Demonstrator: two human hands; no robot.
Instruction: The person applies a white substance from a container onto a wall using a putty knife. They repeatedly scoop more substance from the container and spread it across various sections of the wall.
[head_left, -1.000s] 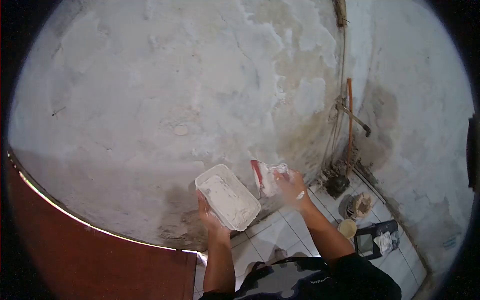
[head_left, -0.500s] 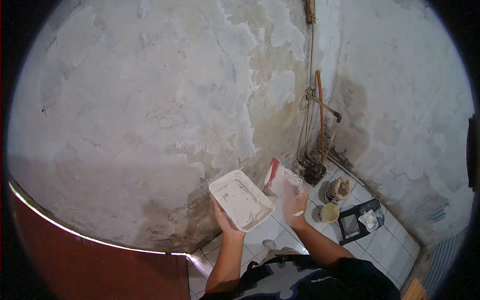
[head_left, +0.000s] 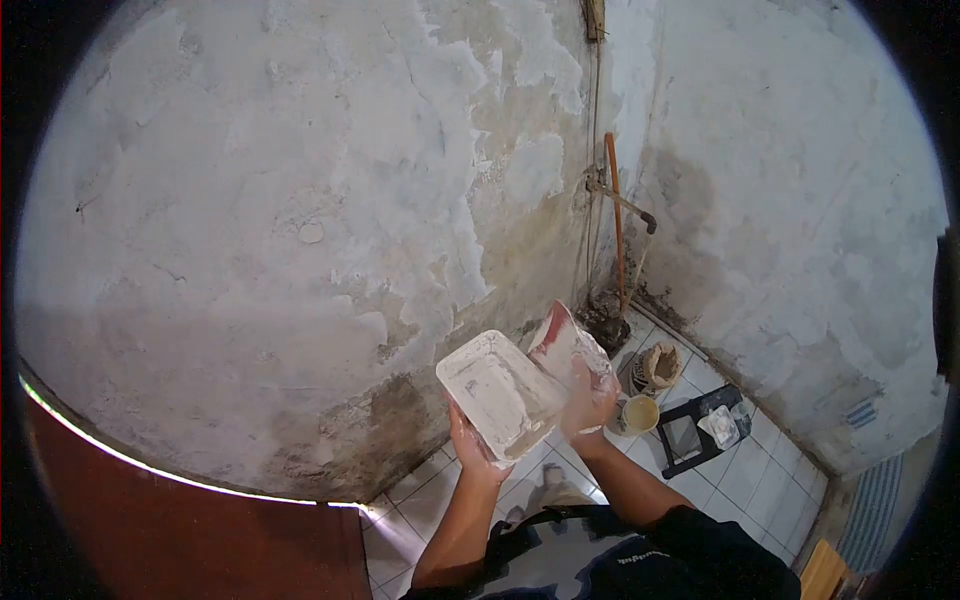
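My left hand is wrapped round the near left side of a shallow rectangular tray. Whitish putty coats the tray's inside, thicker toward its near right end. In my right hand, which is smeared with the same putty, is a red, flat spreader. Much of the spreader's face is covered in putty. Its lower edge overlaps the tray's right rim in this view, and my fingers hide part of it.
Ahead stands a patchy, peeling wall. In the corner are a pipe and an orange pole. On the tiled floor to the right are an opened bag, a pale bucket and a black stool bearing a white item.
The tray has shifted right and closer to the spreader, which now overlaps its right rim. The putty at the tray's near right end looks disturbed. The view has turned slightly right.
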